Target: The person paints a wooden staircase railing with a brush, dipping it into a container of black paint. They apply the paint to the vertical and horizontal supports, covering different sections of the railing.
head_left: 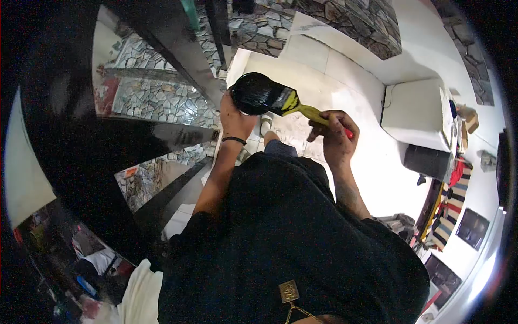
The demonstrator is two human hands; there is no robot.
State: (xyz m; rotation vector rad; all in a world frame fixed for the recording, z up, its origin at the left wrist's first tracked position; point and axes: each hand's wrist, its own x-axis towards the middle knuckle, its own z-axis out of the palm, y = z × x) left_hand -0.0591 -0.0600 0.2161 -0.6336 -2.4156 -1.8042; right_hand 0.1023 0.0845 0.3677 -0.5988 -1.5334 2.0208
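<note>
The paintbrush (310, 112) is in front of the person's body, its red-tipped, yellow-green handle pinched between the thumb and bent fingers of the right hand (339, 141), the dark bristles pointing left. The left hand (236, 120) is curled against the near left side of a round black container (249, 93), holding it; most of its fingers are hidden behind it. The brush head overlaps the container's right side, and dark against dark, I cannot tell whether the bristles dip inside or only pass over it. Dark smudges mark the right hand, and a black wristband (234, 140) circles the left wrist. Beneath the container, a foot (266, 124) shows only in part, and the black shirt (297, 216) blocks the near floor. Close on the left, broad black beams (167, 135) fan out, cutting across stone-patterned panels (156, 100); another stone-patterned slab (356, 24) hangs into the far side. To the right, beyond the pale floor (345, 97), is a white box-shaped unit (413, 116), with a black box (428, 161) and a striped cloth (450, 210) nearer. The clutter at near left is too dim to sort out, and black curved edges cut off the corners.
</note>
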